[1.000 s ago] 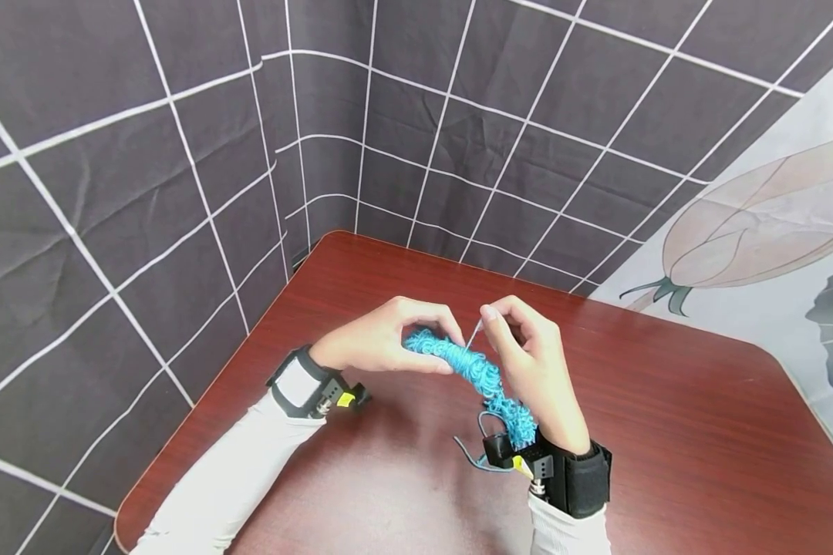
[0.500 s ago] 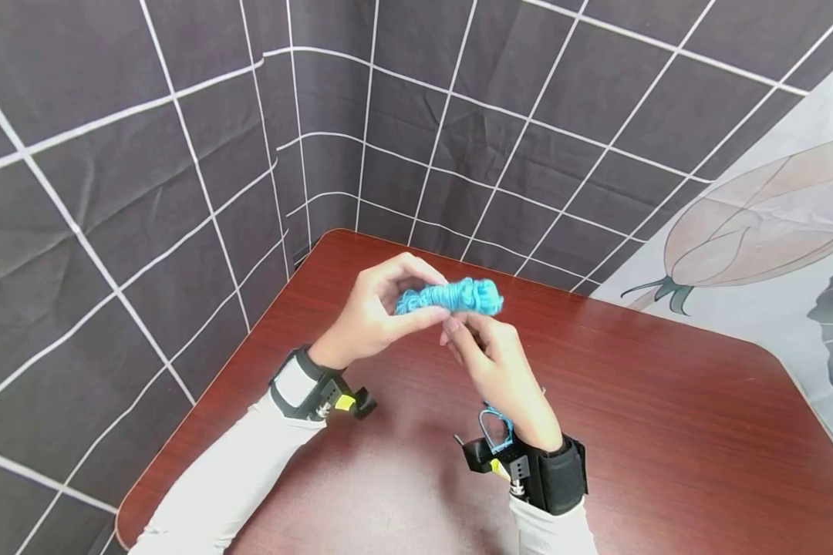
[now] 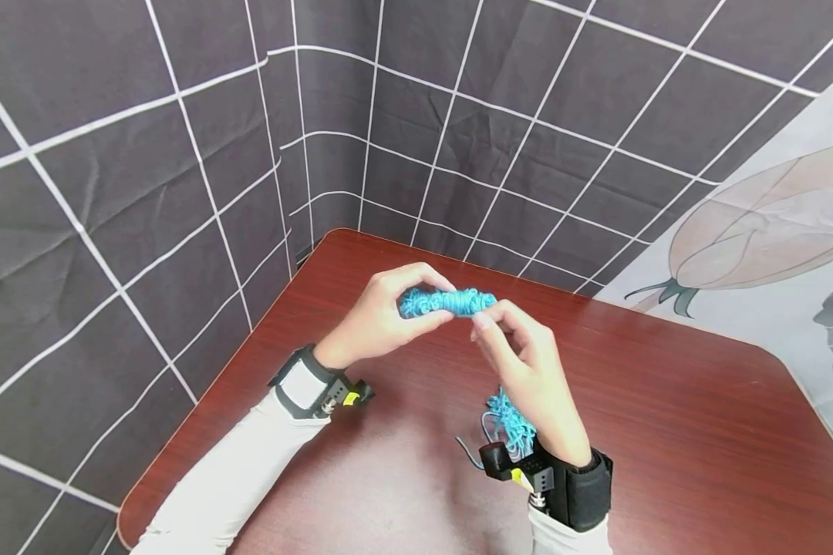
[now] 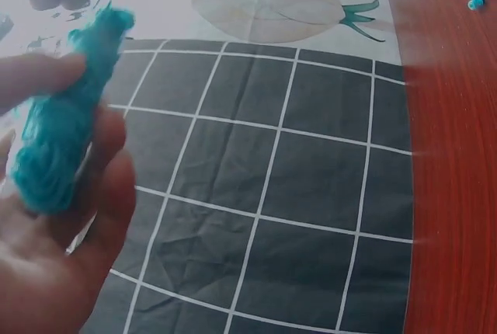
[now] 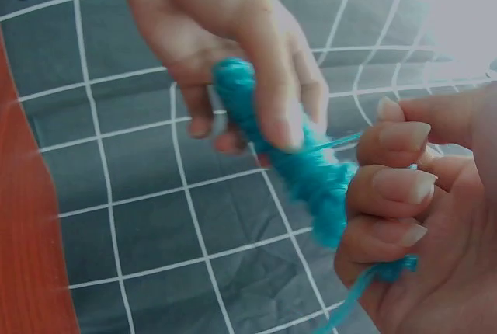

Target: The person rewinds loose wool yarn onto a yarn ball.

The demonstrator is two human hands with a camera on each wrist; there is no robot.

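A wound bundle of bright blue cord (image 3: 451, 302) is held above the table in my left hand (image 3: 382, 312), the thumb on one side and the fingers on the other. Wraps circle its middle and loops bunch at its ends, as the left wrist view shows. At the bundle's right end is my right hand (image 3: 537, 370), thumb and index finger together. In the right wrist view a taut strand (image 5: 334, 143) runs from under the left thumb to the curled right fingers (image 5: 400, 186). More cord trails below the right palm.
A loose tangle of the same blue cord (image 3: 510, 424) lies under my right wrist, its free end (image 3: 469, 453) out to the left. The reddish-brown table (image 3: 680, 416) meets a grey gridded cloth (image 3: 472, 139) at the back and left. A flower-patterned cloth (image 3: 770, 223) hangs at right.
The bundle has gone up and turned from slanting to nearly level. My right hand passed below it with the strand, then came back to its right end. The left hand keeps its hold.
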